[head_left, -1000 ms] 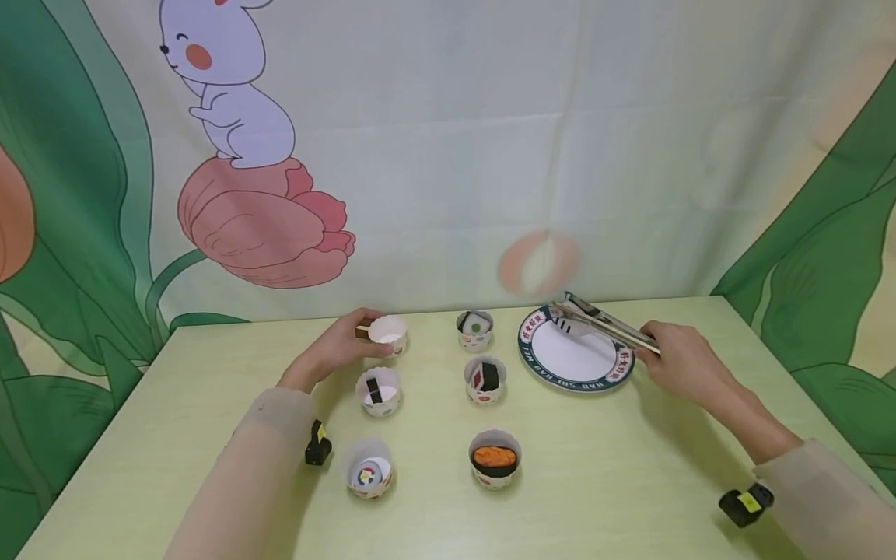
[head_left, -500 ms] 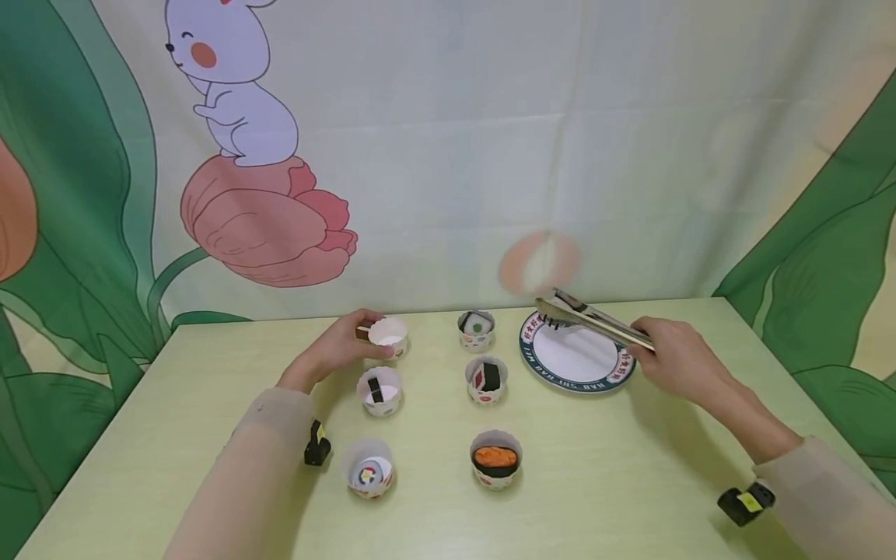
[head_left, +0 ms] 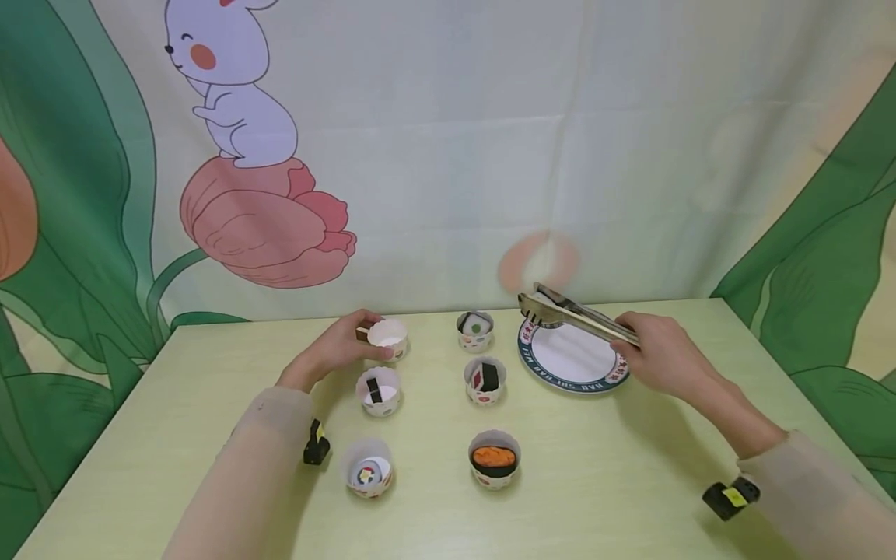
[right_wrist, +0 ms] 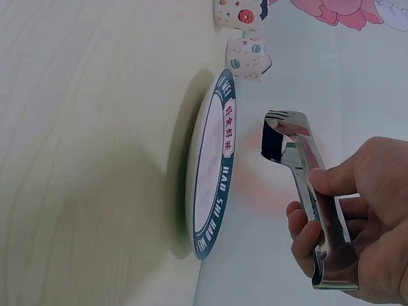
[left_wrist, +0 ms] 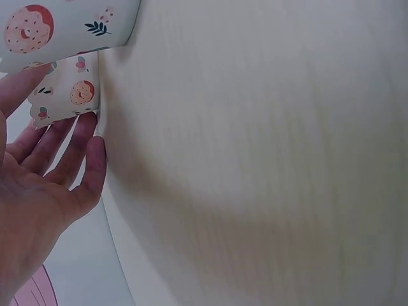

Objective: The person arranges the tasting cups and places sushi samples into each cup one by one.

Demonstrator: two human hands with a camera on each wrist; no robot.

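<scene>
Fingers and thumb of my left hand (head_left: 344,340) hold a paper cup (head_left: 388,336) at the back left; its visible inside is white. In the left wrist view that cup (left_wrist: 71,89) has a doughnut print, with fingertips against its side. My right hand (head_left: 665,350) grips metal tongs (head_left: 584,320) over the plate's back. The tongs' ends stand apart, left of the plate's middle; whether anything lies between them is hard to tell. A white plate (head_left: 575,358) with a dark green lettered rim lies below. Nearest the tongs' ends is a cup (head_left: 475,332) with a toy rice ball.
Other paper cups hold toy sushi: a black-banded piece (head_left: 374,390), a round roll (head_left: 369,472), a red, white and black piece (head_left: 486,378) and an orange-topped one (head_left: 494,457). A printed cloth (head_left: 420,155) hangs behind the table (head_left: 595,482).
My right hand has moved left with the tongs, whose ends now reach past the plate's left back edge. My left hand stays at the cup. The other cups keep their places.
</scene>
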